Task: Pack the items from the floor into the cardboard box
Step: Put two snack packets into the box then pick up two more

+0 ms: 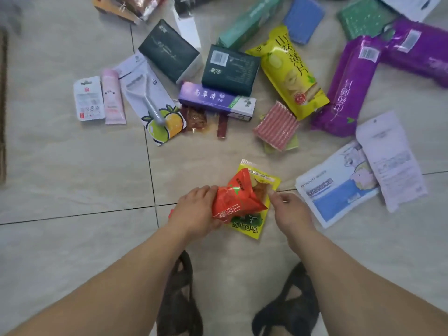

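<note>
Evidently left hand (pixel 196 209) grips one red packet (pixel 236 198) over one yellow packet (pixel 260 187)

Both my bare forearms reached forward and down from the lower corners, converging toward the middle. My left hand (pixel 196 209) was turned palm inward, its fingers curled round what it held, thumb side uppermost. My right hand (pixel 289 210) hovered just beside it, knuckles up, fingers loosely bent, the thumb and forefinger drawn close together at their tips. My 2 feet stood below, between my arms.
</note>
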